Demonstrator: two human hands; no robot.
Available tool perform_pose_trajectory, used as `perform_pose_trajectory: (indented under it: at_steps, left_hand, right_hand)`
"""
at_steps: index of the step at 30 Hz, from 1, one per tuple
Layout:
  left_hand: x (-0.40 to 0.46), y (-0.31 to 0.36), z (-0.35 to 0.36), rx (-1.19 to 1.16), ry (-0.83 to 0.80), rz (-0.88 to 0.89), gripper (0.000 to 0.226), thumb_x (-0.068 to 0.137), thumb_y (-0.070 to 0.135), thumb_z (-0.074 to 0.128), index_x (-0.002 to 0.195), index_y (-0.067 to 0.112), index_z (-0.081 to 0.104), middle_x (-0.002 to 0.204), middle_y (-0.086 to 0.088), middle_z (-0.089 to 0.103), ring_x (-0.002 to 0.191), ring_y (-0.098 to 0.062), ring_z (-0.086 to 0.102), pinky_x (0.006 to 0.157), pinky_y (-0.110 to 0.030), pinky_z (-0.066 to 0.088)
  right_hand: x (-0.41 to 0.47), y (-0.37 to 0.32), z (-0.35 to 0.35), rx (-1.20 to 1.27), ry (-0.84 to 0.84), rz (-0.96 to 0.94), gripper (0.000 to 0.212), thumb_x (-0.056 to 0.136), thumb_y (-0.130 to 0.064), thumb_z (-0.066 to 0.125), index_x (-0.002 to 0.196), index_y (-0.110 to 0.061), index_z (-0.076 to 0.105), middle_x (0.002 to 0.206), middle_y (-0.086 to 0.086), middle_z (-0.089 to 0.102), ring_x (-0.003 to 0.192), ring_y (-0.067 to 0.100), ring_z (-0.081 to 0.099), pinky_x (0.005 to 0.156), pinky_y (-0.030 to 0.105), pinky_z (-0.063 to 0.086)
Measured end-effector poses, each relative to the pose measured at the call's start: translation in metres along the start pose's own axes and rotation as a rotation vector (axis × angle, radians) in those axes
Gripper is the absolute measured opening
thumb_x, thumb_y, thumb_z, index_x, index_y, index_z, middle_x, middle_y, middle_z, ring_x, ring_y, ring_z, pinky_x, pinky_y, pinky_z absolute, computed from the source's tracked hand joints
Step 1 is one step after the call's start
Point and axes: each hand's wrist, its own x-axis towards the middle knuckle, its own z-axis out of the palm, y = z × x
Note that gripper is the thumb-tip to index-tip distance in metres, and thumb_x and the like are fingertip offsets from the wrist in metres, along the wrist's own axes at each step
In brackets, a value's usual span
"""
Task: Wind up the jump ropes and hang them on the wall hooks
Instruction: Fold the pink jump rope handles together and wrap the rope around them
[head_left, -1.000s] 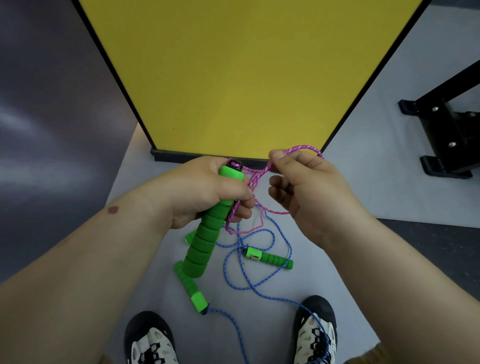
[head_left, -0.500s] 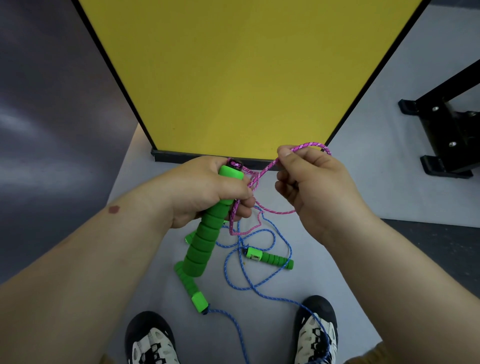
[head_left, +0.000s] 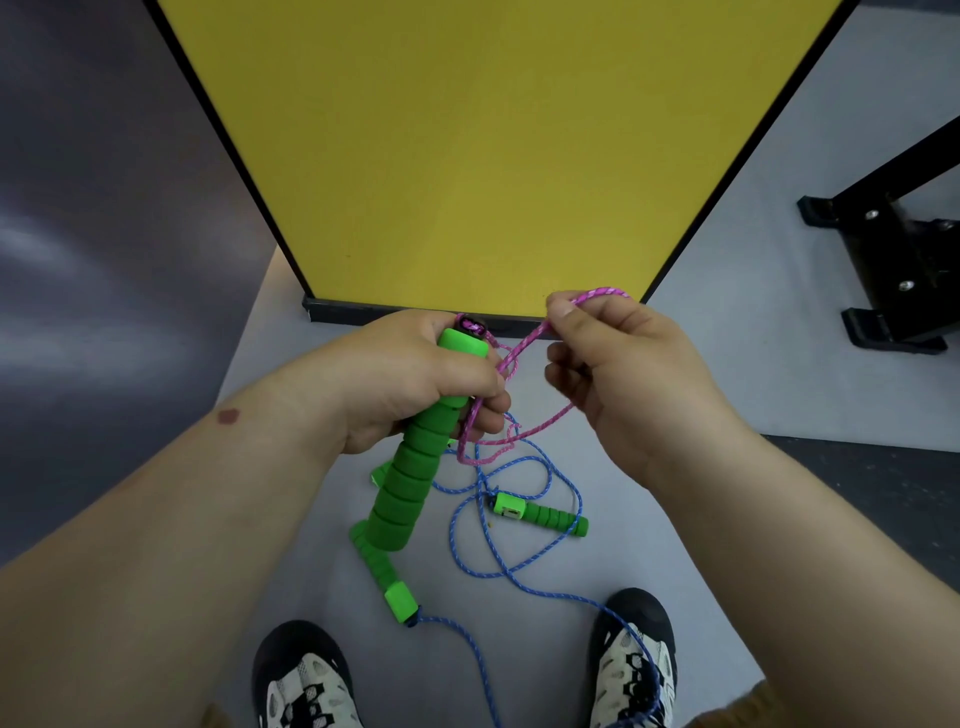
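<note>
- Above the grey floor (head_left: 322, 415), in the middle of the view, a green handle (head_left: 415, 467) is held in the left hand (head_left: 410, 379), with the fingers curled tight round its top part.
- Its long side runs from top right to bottom left: the end with the pink cord points up and away toward the yellow board (head_left: 467, 145), and the free end points down toward the floor.
- The pink rope (head_left: 524, 431) is pinched between the thumb and a finger of the right hand (head_left: 628, 384); a small loop of it sticks out above that hand, and a slack loop hangs between the two hands.
- Down on the floor, the blue rope (head_left: 498, 561) is spread in loose loops between the two shoes (head_left: 301, 680).
- One of its green handles (head_left: 543, 517) lies flat, pointing left and right; the other (head_left: 387, 582) lies slanted under the held handle.
- At the right edge a black stand (head_left: 904, 260) is seen.
</note>
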Motion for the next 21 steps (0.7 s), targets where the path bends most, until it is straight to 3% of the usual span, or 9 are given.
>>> perform_pose_trajectory:
  at_steps: [4,10,13,17,21]
  left_hand:
    - [-0.001,0.0,0.0,0.013,-0.007,0.01,0.012,0.088,-0.002,0.069,0.091,0.008,0.062,0.082,-0.017,0.073,0.071,-0.028,0.072,0.08,-0.043,0.06]
    - [0.001,-0.001,-0.001,0.03,-0.01,0.019,0.013,0.088,-0.002,0.067,0.101,0.0,0.066,0.085,-0.019,0.074,0.075,-0.03,0.073,0.086,-0.052,0.058]
    - [0.0,-0.001,-0.001,0.03,-0.001,0.008,0.013,0.088,-0.002,0.068,0.1,0.002,0.065,0.084,-0.018,0.075,0.075,-0.03,0.073,0.086,-0.05,0.059]
    - [0.0,-0.001,-0.001,-0.007,-0.008,0.0,0.012,0.088,-0.003,0.069,0.094,0.006,0.063,0.082,-0.017,0.073,0.073,-0.029,0.073,0.078,-0.041,0.06]
    - [0.0,-0.001,-0.001,-0.011,-0.006,0.001,0.012,0.088,-0.003,0.069,0.094,0.006,0.063,0.083,-0.019,0.073,0.072,-0.029,0.073,0.075,-0.039,0.06]
  right_hand:
    - [0.002,-0.004,-0.003,0.048,0.056,0.017,0.014,0.094,-0.021,0.07,0.088,-0.008,0.068,0.062,0.0,0.056,0.064,0.016,0.055,0.068,0.028,0.054]
    - [-0.007,0.007,0.005,-0.075,-0.19,0.107,0.016,0.093,-0.017,0.069,0.097,-0.002,0.071,0.085,0.01,0.061,0.066,0.014,0.056,0.065,0.027,0.053]
    - [-0.005,0.007,0.005,-0.072,-0.13,0.08,0.021,0.094,-0.016,0.069,0.098,0.005,0.068,0.081,0.007,0.061,0.068,0.015,0.056,0.066,0.027,0.054]
    - [-0.002,0.0,0.0,0.017,-0.009,0.035,0.013,0.094,-0.018,0.069,0.094,-0.004,0.069,0.071,0.001,0.059,0.068,0.016,0.056,0.066,0.027,0.054]
    - [-0.001,-0.002,0.0,0.054,0.007,0.053,0.021,0.094,-0.02,0.069,0.102,-0.001,0.069,0.075,0.005,0.06,0.065,0.015,0.058,0.066,0.027,0.055]
